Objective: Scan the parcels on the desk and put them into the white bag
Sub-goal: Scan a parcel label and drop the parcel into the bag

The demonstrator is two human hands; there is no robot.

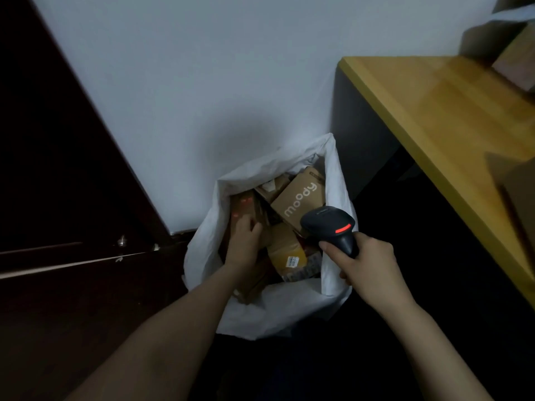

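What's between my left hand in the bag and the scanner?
Head view: a brown cardboard parcel with a yellow patch lies between the left hand and the black handheld scanner, inside the white plastic bag. The right hand grips the scanner.

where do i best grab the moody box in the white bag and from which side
Likely best: pinch the moody box across its two long edges near the upper end, coming down from above through the open mouth of the white bag. Its printed face lies tilted up and exposed there. The lower end is crowded by other parcels and overlapped by the scanner in the right hand.
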